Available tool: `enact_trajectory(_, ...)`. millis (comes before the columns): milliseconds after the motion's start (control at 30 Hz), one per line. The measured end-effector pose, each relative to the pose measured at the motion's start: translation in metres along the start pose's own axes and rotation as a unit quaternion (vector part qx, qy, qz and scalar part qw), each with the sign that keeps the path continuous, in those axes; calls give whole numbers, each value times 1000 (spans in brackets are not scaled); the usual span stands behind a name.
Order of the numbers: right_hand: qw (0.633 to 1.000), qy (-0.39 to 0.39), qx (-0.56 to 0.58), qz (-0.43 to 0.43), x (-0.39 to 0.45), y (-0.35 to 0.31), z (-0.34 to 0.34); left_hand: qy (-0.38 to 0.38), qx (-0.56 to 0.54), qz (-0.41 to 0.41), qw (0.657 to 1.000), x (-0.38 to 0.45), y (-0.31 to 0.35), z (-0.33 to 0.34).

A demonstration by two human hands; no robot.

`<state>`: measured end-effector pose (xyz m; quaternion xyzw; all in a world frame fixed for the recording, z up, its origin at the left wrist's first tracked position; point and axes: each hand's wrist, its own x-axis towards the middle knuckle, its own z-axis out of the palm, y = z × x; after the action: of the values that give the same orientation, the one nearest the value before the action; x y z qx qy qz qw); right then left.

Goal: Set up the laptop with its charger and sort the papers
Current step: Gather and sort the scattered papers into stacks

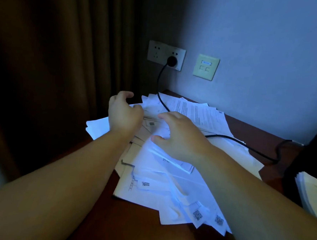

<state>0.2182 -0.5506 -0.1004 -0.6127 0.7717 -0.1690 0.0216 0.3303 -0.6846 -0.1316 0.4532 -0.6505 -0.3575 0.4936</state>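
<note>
A loose heap of white papers (161,186) and brown envelopes (143,134) covers the dark wooden desk (125,221). My left hand (123,114) hovers over the heap's far left part, fingers curled and apart, holding nothing. My right hand (179,136) is spread over the middle of the pile, fingertips touching the top sheets. A black charger cable (227,138) runs from a plug (172,61) in the wall socket (165,54) down across the papers to the right, toward the dark laptop (307,166) at the right edge.
A second neat stack of papers (311,192) lies at the right edge beside the laptop. A brown curtain (55,67) hangs on the left. A pale data socket plate (206,67) is on the blue-lit wall. The room is dim.
</note>
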Motion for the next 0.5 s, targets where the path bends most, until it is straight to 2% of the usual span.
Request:
enact_trajectory(167, 999, -17, -42, 12, 28, -12, 14, 69, -185, -103, 975, 13, 7, -1)
enact_trajectory(300, 998, -18, -50, 46, 49, -15, 19, 45, -272, -228, 934, 20, 12, -1)
enact_trajectory(500, 991, -25, -108, 78, 69, -23, 25, 49, -351, -337, 872, 25, 11, -3)
